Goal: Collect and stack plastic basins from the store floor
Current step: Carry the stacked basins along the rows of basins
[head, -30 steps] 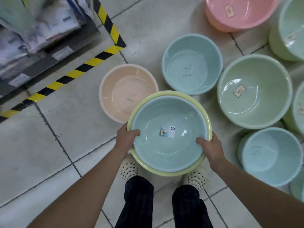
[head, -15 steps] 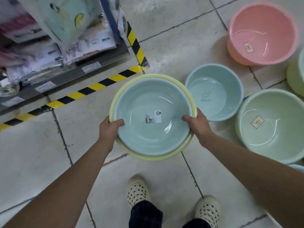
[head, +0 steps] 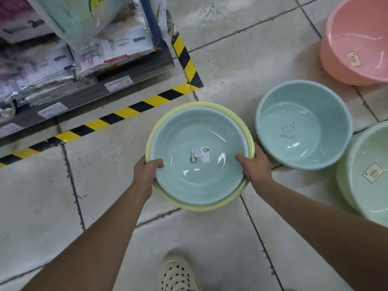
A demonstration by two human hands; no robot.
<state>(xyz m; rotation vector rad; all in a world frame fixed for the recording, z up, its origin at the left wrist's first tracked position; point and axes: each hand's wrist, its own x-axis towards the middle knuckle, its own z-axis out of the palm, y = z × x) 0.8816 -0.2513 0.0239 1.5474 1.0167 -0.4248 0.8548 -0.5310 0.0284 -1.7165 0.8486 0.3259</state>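
Head view: left hand (head: 147,171) and right hand (head: 255,166) fingers clamp stacked basins' (head: 199,143) opposite rims.

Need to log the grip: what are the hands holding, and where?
A nested pair, blue basin inside yellow basin, gripped at opposite rims by left hand and right hand.

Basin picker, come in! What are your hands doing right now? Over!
Left hand and right hand: grip shut on stacked basins' rim. Blue nested inside yellow. Loose blue basin close right, not touching. Over.
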